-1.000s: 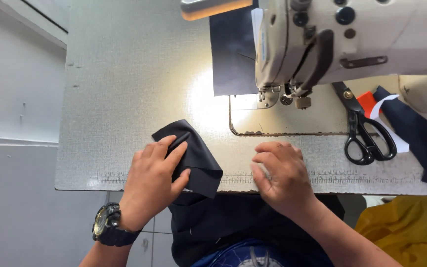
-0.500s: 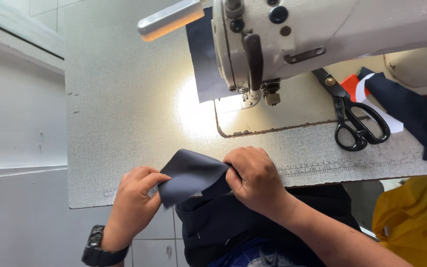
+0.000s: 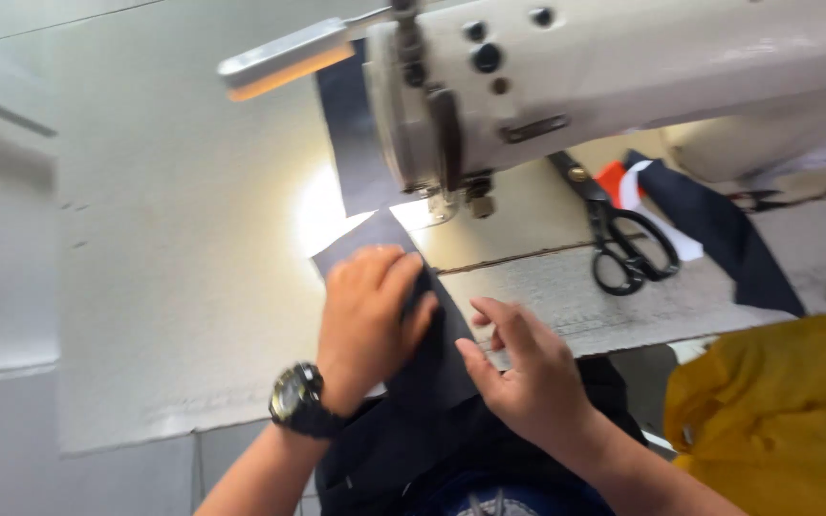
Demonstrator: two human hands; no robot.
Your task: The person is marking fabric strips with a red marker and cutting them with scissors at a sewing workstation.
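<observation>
A dark navy fabric piece lies spread on the sewing table, its far end just below the presser foot of the cream sewing machine. My left hand, with a black watch on the wrist, lies flat on the fabric and presses it down. My right hand rests on the fabric's right edge, thumb against the cloth and fingers spread over the table. Neither hand grips the cloth.
Black scissors lie on the table right of the needle. A dark strip with red and white cloth lies beyond them. Another dark piece hangs behind the machine. Yellow fabric sits at lower right. The pale table stretches to the left.
The folded fabric has been opened out and laid flat toward the needle. Both hands moved up from the table's front edge onto the cloth. The camera came closer.
</observation>
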